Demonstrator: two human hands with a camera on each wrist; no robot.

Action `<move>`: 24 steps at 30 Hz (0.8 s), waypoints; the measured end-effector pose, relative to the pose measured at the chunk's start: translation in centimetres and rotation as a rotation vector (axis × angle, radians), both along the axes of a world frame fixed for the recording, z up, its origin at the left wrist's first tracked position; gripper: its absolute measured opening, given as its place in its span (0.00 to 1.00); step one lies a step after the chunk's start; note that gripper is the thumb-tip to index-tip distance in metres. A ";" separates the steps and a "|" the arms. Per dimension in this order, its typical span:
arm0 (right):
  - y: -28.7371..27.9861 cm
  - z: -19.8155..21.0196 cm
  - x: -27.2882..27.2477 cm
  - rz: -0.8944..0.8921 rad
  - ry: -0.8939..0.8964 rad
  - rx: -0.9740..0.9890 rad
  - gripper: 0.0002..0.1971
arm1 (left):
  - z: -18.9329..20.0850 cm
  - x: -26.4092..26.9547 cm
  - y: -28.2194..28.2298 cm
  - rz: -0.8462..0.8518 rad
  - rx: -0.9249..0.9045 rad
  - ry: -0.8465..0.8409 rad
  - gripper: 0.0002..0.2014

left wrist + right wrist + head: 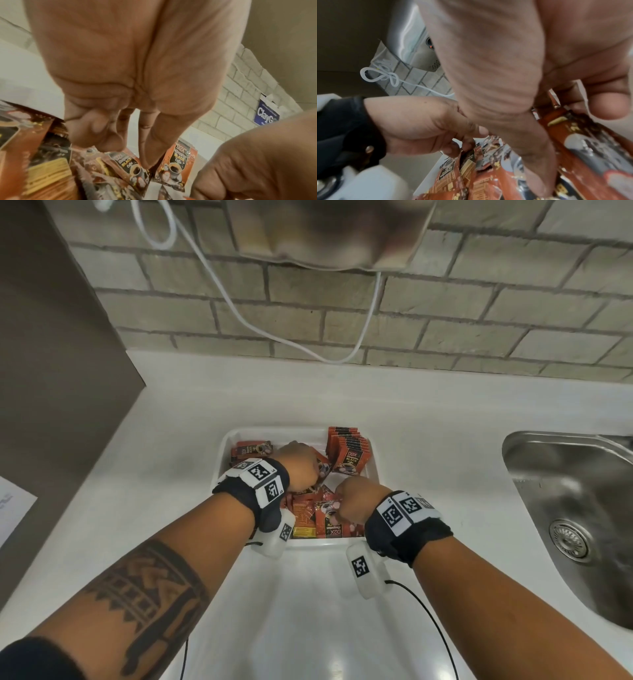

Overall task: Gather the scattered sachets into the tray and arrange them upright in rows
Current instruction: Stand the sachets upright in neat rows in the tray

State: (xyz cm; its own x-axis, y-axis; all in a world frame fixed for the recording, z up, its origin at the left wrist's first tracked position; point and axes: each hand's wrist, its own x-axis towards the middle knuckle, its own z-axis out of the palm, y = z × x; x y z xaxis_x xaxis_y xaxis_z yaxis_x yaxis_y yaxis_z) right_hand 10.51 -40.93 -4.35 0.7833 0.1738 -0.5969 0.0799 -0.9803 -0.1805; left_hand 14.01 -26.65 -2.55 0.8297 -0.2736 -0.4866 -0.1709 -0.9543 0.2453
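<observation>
Sink point(568, 508) and brick wall point(445, 309) flank the white bench point(171, 422), where both hands crowd a white tray point(226, 446). A row of sachets point(347, 451) stands upright at its far right; others lie jumbled flat. Left hand point(298, 463) and right hand point(356, 501) each pinch loose sachets point(322, 515); fingertips are hidden.

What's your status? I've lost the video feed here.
Left hand and right hand both gripping loose orange coffee sachets inside white plastic tray. One upright row stands at far right corner. Nothing blocking.
</observation>
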 end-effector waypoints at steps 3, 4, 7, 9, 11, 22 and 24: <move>-0.1 -0.2 -0.1 -0.011 -0.024 0.039 0.18 | 0.6 0.4 -0.5 -0.039 0.035 0.029 0.17; -0.2 -0.2 -0.1 -0.012 -0.028 0.052 0.17 | 0.7 0.4 -0.6 -0.052 0.048 0.043 0.19; -0.5 0.2 -0.1 -0.006 -0.044 0.079 0.16 | 0.7 0.7 -0.9 -0.082 0.062 0.081 0.22; -0.7 0.5 0.0 -0.005 -0.043 0.090 0.17 | 0.4 1.0 -0.9 -0.088 0.091 0.102 0.22; -1.0 0.7 0.0 -0.006 -0.048 0.107 0.18 | -0.5 1.7 -0.9 -0.045 0.110 0.109 0.20; -1.4 1.4 -0.1 -0.003 -0.084 0.146 0.15 | 0.0 2.7 0.2 0.090 0.097 0.066 0.19; -1.5 1.5 -0.2 -0.004 -0.080 0.161 0.15 | 0.5 2.6 0.6 0.103 0.093 0.061 0.20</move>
